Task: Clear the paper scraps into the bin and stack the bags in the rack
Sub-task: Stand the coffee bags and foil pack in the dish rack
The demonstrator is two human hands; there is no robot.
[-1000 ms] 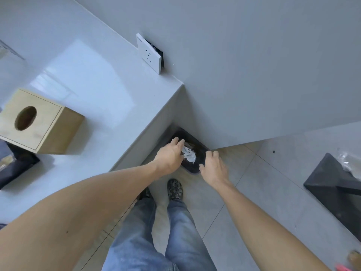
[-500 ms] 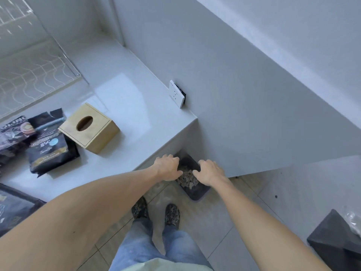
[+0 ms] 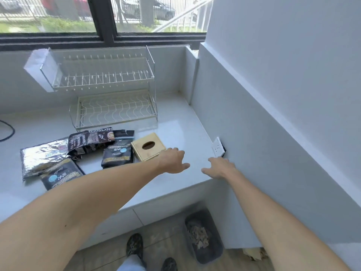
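Several coffee bags lie flat on the white counter [image 3: 175,122]: a silver foil bag [image 3: 41,159], a black bag [image 3: 60,176] at the front, a dark bag [image 3: 89,141] and a small black bag [image 3: 118,155]. Behind them stands a white two-tier wire rack [image 3: 113,90], holding nothing. On the floor under the counter's right end sits a dark bin [image 3: 205,235] with paper scraps [image 3: 198,234] inside. My left hand [image 3: 173,160] hovers over the counter with loosely spread fingers, holding nothing. My right hand [image 3: 219,169] is also empty, near the wall.
A wooden tissue box [image 3: 147,146] sits just left of my left hand. A white wall socket [image 3: 218,149] sticks out of the grey wall on the right. A black cable [image 3: 7,130] lies at the far left. My shoes [image 3: 134,245] are on the floor below.
Both hands have risen from the bin on the floor to above the counter. The view has tilted up, bringing the rack, bags and window into sight.
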